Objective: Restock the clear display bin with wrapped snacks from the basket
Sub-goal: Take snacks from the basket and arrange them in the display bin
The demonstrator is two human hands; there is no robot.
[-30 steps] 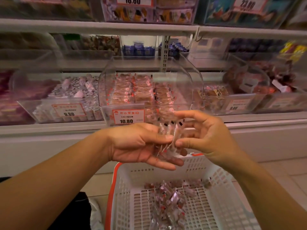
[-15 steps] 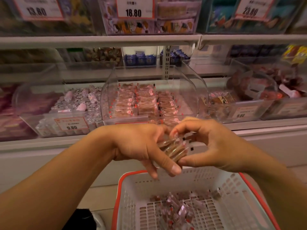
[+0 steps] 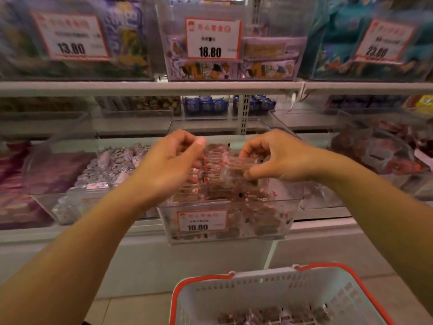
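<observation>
Over the clear display bin on the middle shelf, both hands work above rows of wrapped snacks. Motion blur softens most of the view; the snack wrappers show red marks, but no print on them is legible. The basket, white with a red rim, is cut off by the near edge, so only a few wrapped pieces on its floor show. The bin's front label reads 10.80, with small characters too blurred to read. Tags on the far upper shelf read 13.80, 18.80 and, less clearly, 23.80. The right hand pinches a clump of clear-wrapped snacks between thumb and curled fingers, just above the bin's contents. The left hand has curled fingers, thumb raised; whether it holds anything cannot be told, as its palm side is hidden. Neighbouring bins left and right hold other sweets, indistinct.
</observation>
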